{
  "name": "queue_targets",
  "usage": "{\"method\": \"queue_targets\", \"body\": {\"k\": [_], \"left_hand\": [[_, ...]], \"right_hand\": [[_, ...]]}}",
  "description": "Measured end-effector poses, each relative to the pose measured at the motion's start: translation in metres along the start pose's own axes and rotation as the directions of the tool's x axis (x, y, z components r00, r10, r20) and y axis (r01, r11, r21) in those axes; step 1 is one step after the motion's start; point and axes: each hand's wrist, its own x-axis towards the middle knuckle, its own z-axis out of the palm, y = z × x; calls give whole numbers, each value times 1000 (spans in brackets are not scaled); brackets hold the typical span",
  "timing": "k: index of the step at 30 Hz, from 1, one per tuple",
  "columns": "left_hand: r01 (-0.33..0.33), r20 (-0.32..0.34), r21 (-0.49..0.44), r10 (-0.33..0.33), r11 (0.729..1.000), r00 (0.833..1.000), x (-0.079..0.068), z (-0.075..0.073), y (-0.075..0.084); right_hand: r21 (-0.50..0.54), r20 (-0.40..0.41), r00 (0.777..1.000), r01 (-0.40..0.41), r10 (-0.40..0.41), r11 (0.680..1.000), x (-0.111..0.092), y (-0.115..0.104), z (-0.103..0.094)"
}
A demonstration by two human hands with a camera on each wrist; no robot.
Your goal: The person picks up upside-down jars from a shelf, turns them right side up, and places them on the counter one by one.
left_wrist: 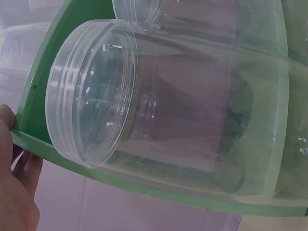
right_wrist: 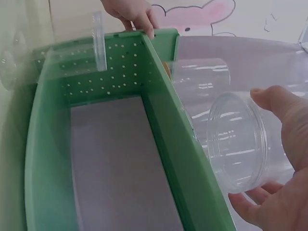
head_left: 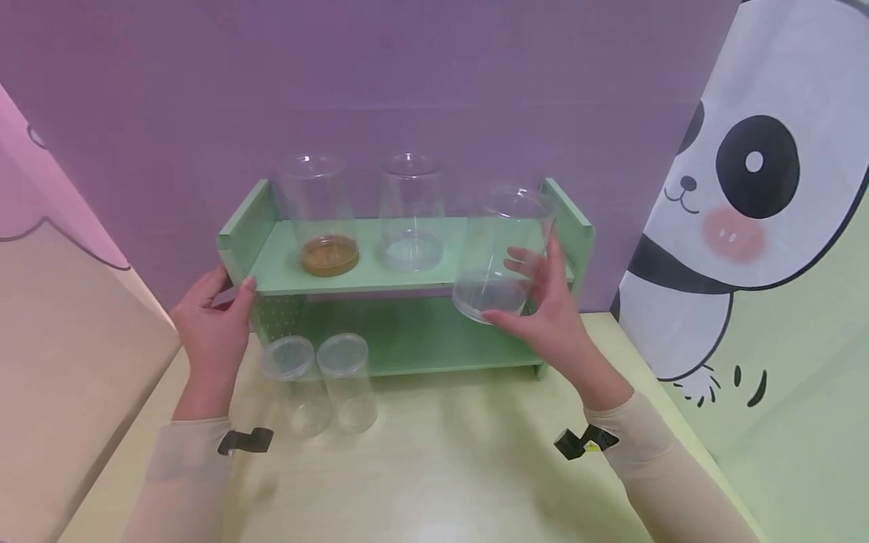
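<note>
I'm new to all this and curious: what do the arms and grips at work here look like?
The left sleeve and right sleeve are long, plain and pale beige. At the wrists, the left gadget and right gadget are small and black, the right one with a yellow spot. The left grip and right grip are bare human hands, ungloved.

Soft light, faint shadows on the table (head_left: 434, 475), white glints on clear jars (head_left: 494, 241), dimmer wrist views
</note>
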Motion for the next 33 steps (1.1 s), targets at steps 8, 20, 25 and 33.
{"method": "queue_targets", "body": {"k": [8, 20, 25, 33], "left_hand": [[2, -3, 4, -2, 1000, 1000, 1, -1, -1], [-28, -3, -12, 28, 1000, 1000, 0, 0, -2], [-13, -5, -17, 13, 1000, 1000, 0, 0, -2], [7, -5, -6, -7, 1000, 1000, 0, 1, -2]], "right_hand": [[59, 93, 995, 35, -41, 998, -19, 6, 10], [76, 203, 973, 96, -110, 992, -46, 32, 31], [68, 224, 970, 87, -100, 994, -56, 38, 39], [41, 268, 960, 72, -80, 997, -73, 56, 51]]}}
